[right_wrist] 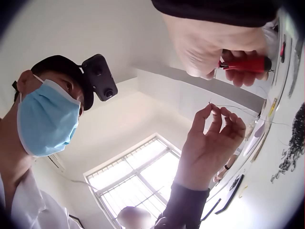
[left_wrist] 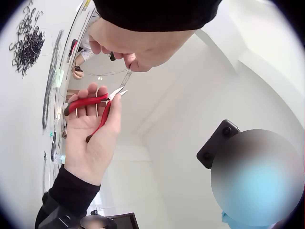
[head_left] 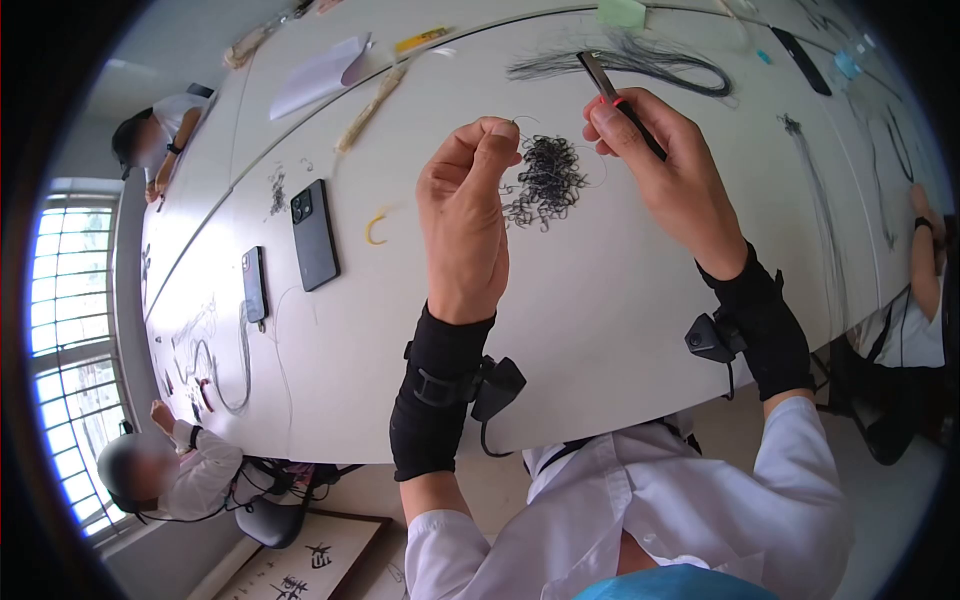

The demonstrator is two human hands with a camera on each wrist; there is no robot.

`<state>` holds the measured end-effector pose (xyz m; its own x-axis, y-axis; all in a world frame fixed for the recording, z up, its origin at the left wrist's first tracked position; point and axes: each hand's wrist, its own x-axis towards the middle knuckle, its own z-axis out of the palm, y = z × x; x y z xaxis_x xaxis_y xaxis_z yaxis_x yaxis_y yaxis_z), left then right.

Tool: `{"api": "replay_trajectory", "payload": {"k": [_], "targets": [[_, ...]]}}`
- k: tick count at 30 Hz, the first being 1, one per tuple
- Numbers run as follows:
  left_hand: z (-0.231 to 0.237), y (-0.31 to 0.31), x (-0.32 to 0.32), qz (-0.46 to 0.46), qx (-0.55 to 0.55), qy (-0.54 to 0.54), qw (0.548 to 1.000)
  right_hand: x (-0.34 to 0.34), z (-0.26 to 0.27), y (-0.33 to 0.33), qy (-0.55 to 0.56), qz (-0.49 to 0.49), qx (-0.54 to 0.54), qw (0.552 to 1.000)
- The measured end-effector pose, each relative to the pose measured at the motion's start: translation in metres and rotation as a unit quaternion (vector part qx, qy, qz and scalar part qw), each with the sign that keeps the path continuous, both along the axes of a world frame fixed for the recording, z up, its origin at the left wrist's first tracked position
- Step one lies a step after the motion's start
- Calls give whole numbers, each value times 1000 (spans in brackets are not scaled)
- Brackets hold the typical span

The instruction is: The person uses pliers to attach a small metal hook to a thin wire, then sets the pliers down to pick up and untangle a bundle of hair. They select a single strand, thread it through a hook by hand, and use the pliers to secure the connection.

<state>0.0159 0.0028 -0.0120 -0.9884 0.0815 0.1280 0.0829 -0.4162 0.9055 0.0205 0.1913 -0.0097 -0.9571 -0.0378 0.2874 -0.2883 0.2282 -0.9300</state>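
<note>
Head view shows the left hand (head_left: 463, 220) with its grip closed to a pinch, thumb and index finger on 1 thin wire (right_wrist: 228, 106). The right hand (head_left: 670, 165) has its grip wrapped loosely round the red handles of the pliers (left_wrist: 88, 101); in the left wrist view their jaws stand slightly apart. Whether they touch the wire is not clear. Wire and pliers are both up above the surface (head_left: 600, 340), beside and over a tangled pile (head_left: 552, 180) of small dark bent pieces.

The wire looks thin and springy, so a firm pinch near the part being worked should steady it best. Jaws square to the wire and a light, even squeeze would mark it less; fingertips want to be clear of the jaws, and the free length off the pile, where it could snag.

Counted: 2 working hands, 1 pliers, 1 pinched wire and 1 pile, its pieces too tangled to number. Also on the surface are 2 phones (head_left: 316, 240) (head_left: 255, 285), 1 yellow curved piece (head_left: 372, 230), 1 white paper (head_left: 315, 80) and 1 long wire bundle (head_left: 700, 85) beyond the pile. Other loose strands overlap too much for a count.
</note>
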Motion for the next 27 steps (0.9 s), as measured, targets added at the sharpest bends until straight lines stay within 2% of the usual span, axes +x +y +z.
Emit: {"api": "replay_trajectory", "payload": {"k": [2,5,9,13,16,27], "targets": [[0,0,-1,11,-6,9,1000,6,12,6,-41,36,29,998],[3,2,1,33,-24,19,999,19,32,8,-155,155,-21,975],[6,5,5,48,-66,30,996,23,33,2,-223,183,-62,955],[6,6,7,50,-85,32,995,22,29,-1,-205,175,-76,960],[7,6,8,46,-88,28,995,20,34,2,-199,178,-31,963],[5,8,8,37,-78,10,996,22,30,1,-192,146,-55,969]]}}
